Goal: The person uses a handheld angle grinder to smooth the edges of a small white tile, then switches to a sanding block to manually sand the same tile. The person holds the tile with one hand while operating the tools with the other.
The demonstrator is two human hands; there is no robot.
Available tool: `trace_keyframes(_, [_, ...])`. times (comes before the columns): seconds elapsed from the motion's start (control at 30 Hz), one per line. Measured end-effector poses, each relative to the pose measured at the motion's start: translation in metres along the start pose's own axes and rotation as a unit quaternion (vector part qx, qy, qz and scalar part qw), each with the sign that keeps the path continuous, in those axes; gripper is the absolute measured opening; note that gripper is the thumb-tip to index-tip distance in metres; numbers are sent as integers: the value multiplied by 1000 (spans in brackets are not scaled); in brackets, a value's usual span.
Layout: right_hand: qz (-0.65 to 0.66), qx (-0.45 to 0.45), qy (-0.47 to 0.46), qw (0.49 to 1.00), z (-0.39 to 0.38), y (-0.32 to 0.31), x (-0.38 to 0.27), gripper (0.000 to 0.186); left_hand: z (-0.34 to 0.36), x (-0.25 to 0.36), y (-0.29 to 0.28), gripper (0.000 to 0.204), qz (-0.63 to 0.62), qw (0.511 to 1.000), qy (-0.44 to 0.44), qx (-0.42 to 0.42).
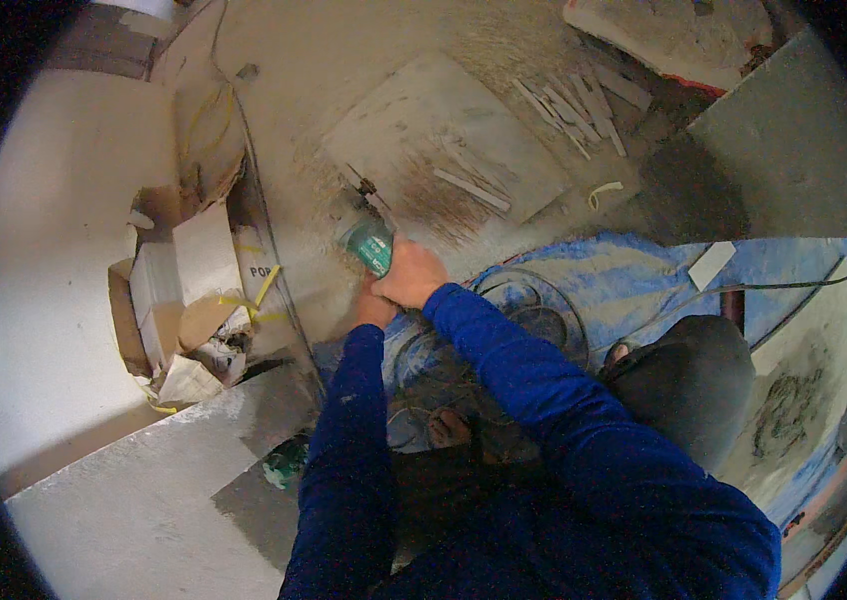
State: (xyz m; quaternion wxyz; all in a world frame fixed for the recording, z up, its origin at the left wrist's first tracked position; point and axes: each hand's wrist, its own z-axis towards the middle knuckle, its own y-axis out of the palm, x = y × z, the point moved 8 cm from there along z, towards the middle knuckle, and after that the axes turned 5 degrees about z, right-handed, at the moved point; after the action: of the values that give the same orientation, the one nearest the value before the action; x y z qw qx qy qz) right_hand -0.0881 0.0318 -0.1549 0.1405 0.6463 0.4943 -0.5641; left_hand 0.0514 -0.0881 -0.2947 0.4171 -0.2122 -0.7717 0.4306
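Observation:
Both hands grip a green power tool point(366, 242). My right hand point(412, 268) is wrapped round its body, and my left hand point(374, 302) is closed on it lower down, partly hidden by the right. The tool's dark metal front end point(368, 188) points up and away from me, at the left edge of a dusty grey square slab point(394, 120); whether they touch I cannot tell. On that slab lies a pale narrow strip point(472, 188) among brown dust.
A torn cardboard box point(194, 260) sits against the left wall. Offcut strips point(569, 105) lie beyond the slab. A blue dusty sheet point(614, 260), coiled hose and cables lie around my legs. Large grey panels point(774, 130) are at right; another green object point(284, 462) is at lower left.

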Motion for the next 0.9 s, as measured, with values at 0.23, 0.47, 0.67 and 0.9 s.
trace_keyframes(0.23, [-33, 8, -25, 999, 0, 6, -9, 78, -10, 32, -19, 50, -64, 997, -33, 4])
trace_keyframes(0.47, [-33, 6, -34, 999, 1, 4, -11, 75, 0, 18, 0, 59, -121, 991, -58, 27])
trace_keyframes(0.67, [-37, 5, -4, 999, 2, 4, -10, 71, -4, 15, 5, 61, -163, 984, -66, 16])
trace_keyframes(0.9, [-23, 0, 16, 1000, 3, 5, -7, 72, -8, 25, 0, 54, -186, 978, -93, -1])
